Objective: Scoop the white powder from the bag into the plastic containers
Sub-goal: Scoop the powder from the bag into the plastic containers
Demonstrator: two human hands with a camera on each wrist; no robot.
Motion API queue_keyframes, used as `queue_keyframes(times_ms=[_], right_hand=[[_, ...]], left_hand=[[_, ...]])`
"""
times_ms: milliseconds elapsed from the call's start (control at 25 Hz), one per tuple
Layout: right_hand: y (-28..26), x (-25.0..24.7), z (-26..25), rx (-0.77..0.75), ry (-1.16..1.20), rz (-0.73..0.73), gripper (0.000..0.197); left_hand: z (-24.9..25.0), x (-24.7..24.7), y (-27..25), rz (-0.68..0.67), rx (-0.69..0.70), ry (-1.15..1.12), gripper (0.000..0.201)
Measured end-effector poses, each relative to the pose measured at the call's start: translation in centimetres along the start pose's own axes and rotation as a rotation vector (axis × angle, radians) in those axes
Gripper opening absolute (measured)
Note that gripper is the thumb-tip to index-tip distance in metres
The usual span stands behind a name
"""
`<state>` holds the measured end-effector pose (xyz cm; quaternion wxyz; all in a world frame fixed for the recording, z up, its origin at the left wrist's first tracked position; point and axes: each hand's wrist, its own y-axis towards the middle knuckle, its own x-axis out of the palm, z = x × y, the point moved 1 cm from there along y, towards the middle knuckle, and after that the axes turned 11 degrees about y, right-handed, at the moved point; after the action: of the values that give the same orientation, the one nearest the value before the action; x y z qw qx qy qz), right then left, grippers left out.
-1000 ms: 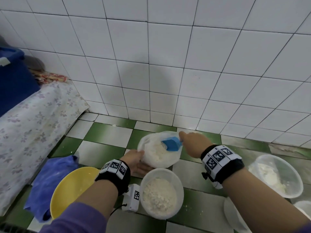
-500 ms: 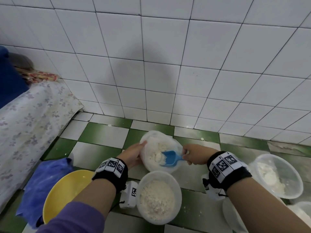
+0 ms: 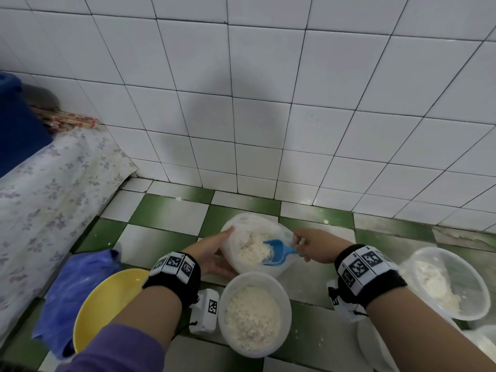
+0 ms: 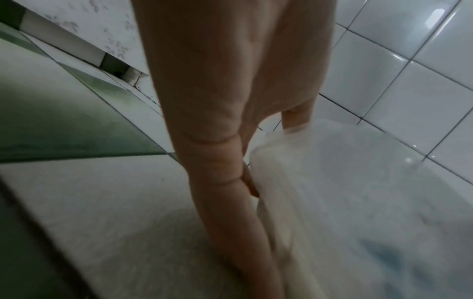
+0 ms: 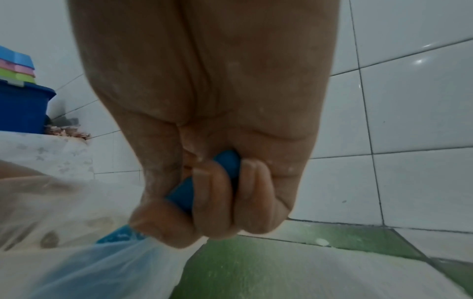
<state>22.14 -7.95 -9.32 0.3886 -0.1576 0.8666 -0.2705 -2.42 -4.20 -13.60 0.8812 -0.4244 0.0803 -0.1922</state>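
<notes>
Your right fingers (image 5: pixel 212 194), dusted pale, curl tight round the smooth blue handle of the plastic scoop (image 3: pixel 276 252), so your right hand (image 3: pixel 315 245) has it firmly in its grasp. The scoop's squared blade sits inside the thin, crinkled translucent bag (image 3: pixel 241 224), loaded with clumpy white powder (image 3: pixel 252 248). Your left hand (image 3: pixel 212 253) lies against the bag's left side, fingers long and nearly straight along the filmy plastic, thumb at the rim; it steadies rather than clutches. The bag stands on the glossy green-and-white checked floor tiles (image 3: pixel 166 210), near the white tiled wall. Just in front of it sits a round translucent plastic container (image 3: pixel 284 299) holding lumpy powder. A second round container (image 3: pixel 472 277), partly filled, stands well to your right. At your left are a smooth yellow bowl (image 3: pixel 91 312) and a crumpled blue cloth (image 3: pixel 72 285).
</notes>
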Motion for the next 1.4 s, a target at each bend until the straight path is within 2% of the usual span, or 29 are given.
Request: queue_keyframes(times_ms=[160,320,480,600,760,840,1000,1160,1280,1400], right_hand=[[-0.4,-1.8,-0.6,-0.03,-0.118,0.056,0.012],[-0.4,-2.4,-0.6,-0.019,-0.161,0.004,0.021],[0.0,-0.3,0.1,0.018,-0.079,-0.047,0.008],[0.4,1.8,0.6,0.032,0.046,-0.063,0.008],[0.7,3.8,0.6,0.064,0.286,-0.062,0.01],[0.9,4.4,0.7,0.077,0.368,-0.062,0.012],[0.5,3.7,1.2,0.062,0.445,-0.053,0.012],[-0.3,1.1,1.5,0.01,0.379,0.045,0.011],[-0.1,0.0,1.5,-0.005,0.197,0.149,0.011],[0.4,0.3,1.5,0.0,0.055,0.157,0.01]], left_hand=[[0.4,0.1,0.2,0.033,0.057,-0.017,0.041],[1.1,0.0,0.6,0.074,0.177,-0.078,0.039],[1.4,0.0,0.5,-0.025,0.168,-0.05,0.048],[0.6,-0.4,0.4,-0.116,0.137,0.023,0.057],[-0.2,-0.9,0.8,-0.14,0.108,0.024,0.058],[-0.4,-0.8,0.9,-0.102,0.104,0.028,0.05],[-0.5,-0.9,0.6,0.071,0.139,0.013,0.033],[-0.8,-1.6,0.8,0.107,0.152,-0.007,0.027],[-0.6,-1.4,0.9,0.112,0.16,0.002,0.025],[-0.1,-1.0,1.1,0.123,0.169,0.027,0.02]])
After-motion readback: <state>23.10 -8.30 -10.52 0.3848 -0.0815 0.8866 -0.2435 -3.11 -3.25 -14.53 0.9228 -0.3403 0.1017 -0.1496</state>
